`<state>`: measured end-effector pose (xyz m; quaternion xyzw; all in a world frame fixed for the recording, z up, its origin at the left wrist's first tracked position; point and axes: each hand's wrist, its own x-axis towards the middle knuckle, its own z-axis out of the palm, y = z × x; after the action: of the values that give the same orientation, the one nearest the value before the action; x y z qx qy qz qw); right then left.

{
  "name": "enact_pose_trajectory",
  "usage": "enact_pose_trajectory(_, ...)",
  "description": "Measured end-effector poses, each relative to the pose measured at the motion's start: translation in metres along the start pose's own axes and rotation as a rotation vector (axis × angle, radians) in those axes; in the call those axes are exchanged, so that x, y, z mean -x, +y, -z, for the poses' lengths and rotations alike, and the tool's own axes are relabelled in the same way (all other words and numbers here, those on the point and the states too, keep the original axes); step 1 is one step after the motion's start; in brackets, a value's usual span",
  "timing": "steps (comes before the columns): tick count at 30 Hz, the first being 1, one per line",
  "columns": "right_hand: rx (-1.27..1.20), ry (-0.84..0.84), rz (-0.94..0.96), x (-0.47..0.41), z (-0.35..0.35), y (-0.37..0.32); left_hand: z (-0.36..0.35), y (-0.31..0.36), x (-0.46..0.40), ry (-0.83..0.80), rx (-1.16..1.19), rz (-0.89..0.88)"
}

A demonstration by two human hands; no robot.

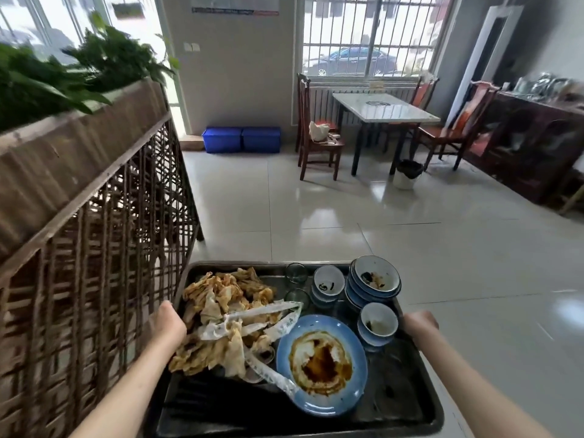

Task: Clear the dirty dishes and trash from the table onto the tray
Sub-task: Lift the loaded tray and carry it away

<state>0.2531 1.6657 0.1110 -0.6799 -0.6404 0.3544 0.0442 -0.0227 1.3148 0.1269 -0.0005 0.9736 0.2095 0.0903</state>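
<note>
A black metal tray (398, 403) is held in the air above the tiled floor. My left hand (169, 322) grips its left rim and my right hand (418, 325) grips its right rim. On the tray lie a heap of greasy crumpled napkins (221, 314) with plastic wrappers (271, 311), a dirty blue plate (322, 363) smeared with brown sauce, stacked blue-and-white bowls (374, 279), two smaller dirty bowls (328, 284) (377, 324) and two small glasses (296, 273).
A wooden lattice divider (94, 222) topped with green plants (79, 71) stands close on the left. Ahead are a white table (382, 110) with wooden chairs (316, 137), a bin (407, 173), blue boxes (241, 139) and a dark sideboard (531, 143).
</note>
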Motion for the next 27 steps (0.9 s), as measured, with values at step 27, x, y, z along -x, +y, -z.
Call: enact_pose_trajectory(27,0.0,-0.005,0.038,-0.442,-0.049,-0.465,-0.107,0.435,-0.447,-0.002,0.019,-0.03)
